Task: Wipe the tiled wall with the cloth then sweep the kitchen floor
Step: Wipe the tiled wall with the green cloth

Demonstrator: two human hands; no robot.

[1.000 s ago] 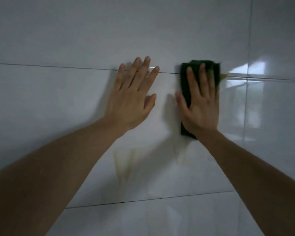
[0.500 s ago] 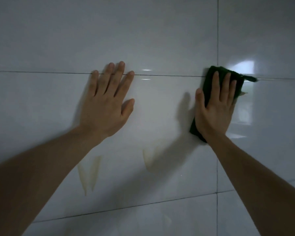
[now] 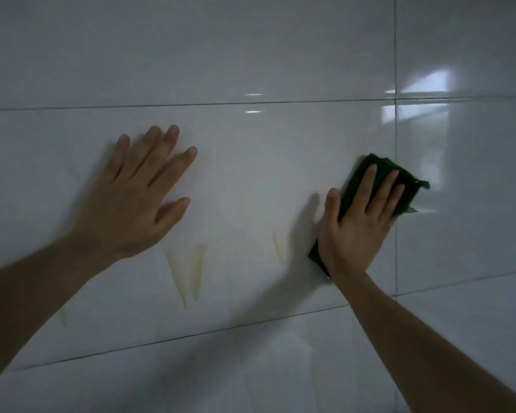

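Midway through the wall-wiping step, by the look of it, with sweeping not yet begun. Right hand (image 3: 358,222) laid flat, fingers slightly spread, pressing a dark green cloth (image 3: 385,174) against the tiled wall (image 3: 251,55) just left of a vertical grout line (image 3: 395,129). Left hand (image 3: 134,198) open and spread, palm toward the same tile, somewhat blurred; contact with the surface likely but not certain. Yellowish streaks (image 3: 188,272) visible low on the tile between the two hands, one more close beside the cloth's lower edge. Next move, judging from that: cloth drawn down and leftward over the streaks with firm, even pressure. No floor or broom in view. No brand, label or writing readable anywhere.
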